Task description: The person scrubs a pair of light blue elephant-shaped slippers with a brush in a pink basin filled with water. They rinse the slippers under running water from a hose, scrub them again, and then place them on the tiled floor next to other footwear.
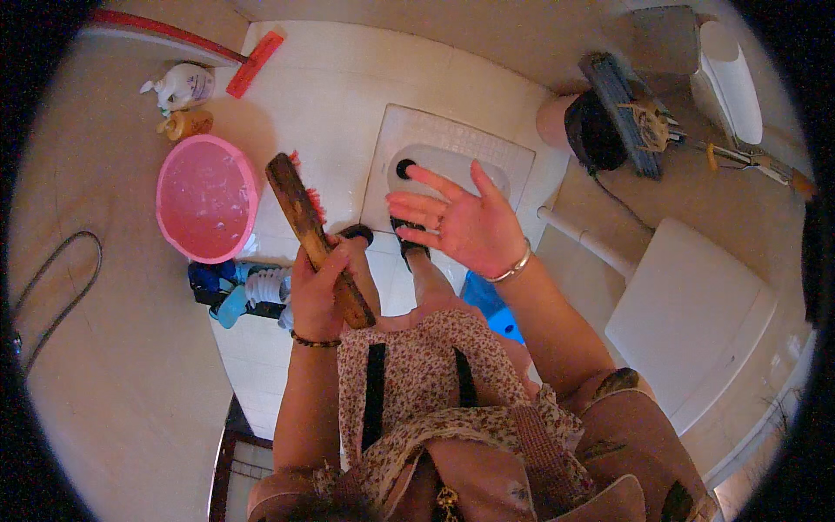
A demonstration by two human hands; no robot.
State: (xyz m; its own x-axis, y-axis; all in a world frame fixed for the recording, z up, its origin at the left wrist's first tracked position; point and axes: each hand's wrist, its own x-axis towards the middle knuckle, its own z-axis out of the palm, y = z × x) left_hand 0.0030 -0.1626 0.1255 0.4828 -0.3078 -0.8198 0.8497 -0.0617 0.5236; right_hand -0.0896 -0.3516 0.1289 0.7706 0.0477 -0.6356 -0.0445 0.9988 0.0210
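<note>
My left hand grips the handle of a wooden scrubbing brush. The brush slants up and to the left, with its red bristles facing right. Apart from it, my right hand is held out with the palm showing and the fingers spread, and nothing is in it. Beneath that hand, set in the floor, lies a squat toilet with a dark drain hole. A pink plastic basin stands on the floor to the left of the brush.
A pump bottle and an amber bottle stand by the left wall. Behind them is a red floor squeegee. Shoes on a rack sit below the basin. At right are a black-lined bin, a mop and a white cistern.
</note>
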